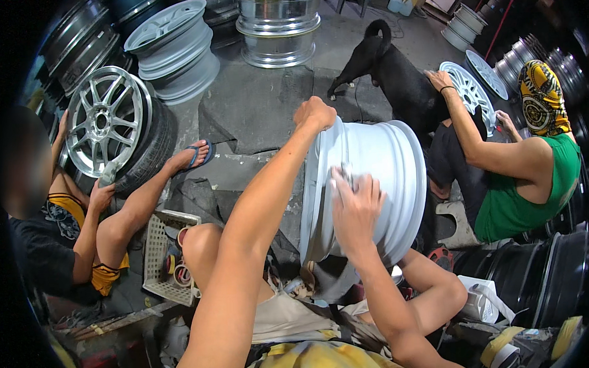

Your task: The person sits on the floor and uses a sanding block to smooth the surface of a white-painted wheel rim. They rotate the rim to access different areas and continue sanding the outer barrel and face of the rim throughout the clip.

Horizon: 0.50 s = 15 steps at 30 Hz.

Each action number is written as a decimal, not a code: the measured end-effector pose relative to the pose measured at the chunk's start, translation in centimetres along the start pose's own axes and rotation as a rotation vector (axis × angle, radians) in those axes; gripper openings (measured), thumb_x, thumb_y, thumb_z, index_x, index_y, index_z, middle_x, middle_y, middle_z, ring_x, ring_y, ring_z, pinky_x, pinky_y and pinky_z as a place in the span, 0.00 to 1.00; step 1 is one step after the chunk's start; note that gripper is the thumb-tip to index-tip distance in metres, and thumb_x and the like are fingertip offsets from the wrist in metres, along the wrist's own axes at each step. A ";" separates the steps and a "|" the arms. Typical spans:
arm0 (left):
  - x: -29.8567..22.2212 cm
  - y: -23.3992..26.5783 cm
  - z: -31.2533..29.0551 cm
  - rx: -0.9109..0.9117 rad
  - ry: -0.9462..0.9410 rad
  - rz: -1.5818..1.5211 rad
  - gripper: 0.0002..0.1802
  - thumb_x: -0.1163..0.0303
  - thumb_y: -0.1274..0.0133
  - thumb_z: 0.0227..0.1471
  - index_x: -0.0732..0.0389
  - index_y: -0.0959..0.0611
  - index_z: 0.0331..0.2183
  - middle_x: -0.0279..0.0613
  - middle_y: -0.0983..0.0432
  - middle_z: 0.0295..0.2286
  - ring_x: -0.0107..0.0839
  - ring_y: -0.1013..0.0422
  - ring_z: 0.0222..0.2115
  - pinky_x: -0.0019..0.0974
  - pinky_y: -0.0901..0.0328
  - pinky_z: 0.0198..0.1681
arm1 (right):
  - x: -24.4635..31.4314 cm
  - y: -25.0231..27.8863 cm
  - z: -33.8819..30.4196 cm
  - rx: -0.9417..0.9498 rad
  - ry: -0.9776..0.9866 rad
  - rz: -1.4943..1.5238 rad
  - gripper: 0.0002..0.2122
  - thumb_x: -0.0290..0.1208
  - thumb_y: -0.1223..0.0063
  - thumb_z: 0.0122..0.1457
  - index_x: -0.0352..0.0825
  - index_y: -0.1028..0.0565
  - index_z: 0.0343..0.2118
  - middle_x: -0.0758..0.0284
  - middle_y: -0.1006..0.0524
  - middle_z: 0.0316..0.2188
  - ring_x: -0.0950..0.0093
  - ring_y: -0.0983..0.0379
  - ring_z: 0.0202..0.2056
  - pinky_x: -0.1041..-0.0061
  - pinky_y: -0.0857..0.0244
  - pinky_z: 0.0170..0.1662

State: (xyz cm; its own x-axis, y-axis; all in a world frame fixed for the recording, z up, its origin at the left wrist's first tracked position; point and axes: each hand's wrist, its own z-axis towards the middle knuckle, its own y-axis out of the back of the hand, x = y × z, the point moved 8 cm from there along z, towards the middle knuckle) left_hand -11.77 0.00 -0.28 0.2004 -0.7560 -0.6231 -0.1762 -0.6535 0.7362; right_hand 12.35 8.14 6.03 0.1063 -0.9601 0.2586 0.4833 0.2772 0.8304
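A pale silver-white wheel rim (378, 161) stands on its side between my knees, its barrel facing up toward me. My left hand (315, 113) is closed over the rim's far left edge. Against the barrel, near that left lip, my right hand (359, 204) presses a small grey sheet-like piece (347, 174) with the fingertips. The fingers hide most of this piece, so its exact kind does not show. Whitish dust coats the right fingers.
At left a person holds a spoked wheel (104, 122) over a tire (154, 156). A beige plastic basket (155, 254) with tape rolls sits by my left knee. A black dog (401, 83) stands ahead. At right, a person in green (534, 182) handles another wheel (466, 90). Stacked rims (279, 29) stand behind.
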 end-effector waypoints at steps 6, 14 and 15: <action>-0.5 0.0 -0.6 0.080 -0.011 -0.006 0.25 0.63 0.51 0.53 0.70 0.19 0.48 0.62 0.23 0.49 0.54 0.27 0.53 0.48 0.33 0.56 | -0.3 -0.6 3.6 -0.045 0.054 -0.041 0.16 0.33 0.42 0.58 0.42 0.20 0.49 0.64 0.32 0.34 0.65 0.36 0.39 0.63 0.46 0.41; 0.4 0.0 -0.8 0.016 0.016 -0.008 0.22 0.64 0.47 0.50 0.66 0.16 0.45 0.57 0.22 0.48 0.51 0.26 0.52 0.46 0.32 0.55 | 1.2 0.0 1.1 -0.094 -0.069 -0.013 0.13 0.32 0.44 0.60 0.40 0.19 0.47 0.65 0.32 0.33 0.66 0.36 0.39 0.64 0.47 0.42; -0.1 0.1 -0.6 0.017 0.016 -0.015 0.23 0.64 0.47 0.50 0.66 0.16 0.45 0.57 0.22 0.48 0.51 0.26 0.52 0.46 0.32 0.56 | 0.9 -0.1 2.5 -0.121 -0.067 -0.029 0.13 0.32 0.44 0.60 0.40 0.19 0.47 0.65 0.32 0.33 0.66 0.36 0.38 0.64 0.47 0.42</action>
State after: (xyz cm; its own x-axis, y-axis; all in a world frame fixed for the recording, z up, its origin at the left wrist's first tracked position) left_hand -11.21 0.05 0.09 0.2183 -0.7454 -0.6298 -0.1890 -0.6654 0.7221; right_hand 10.26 7.37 7.41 0.0344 -0.9618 0.2716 0.5870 0.2394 0.7734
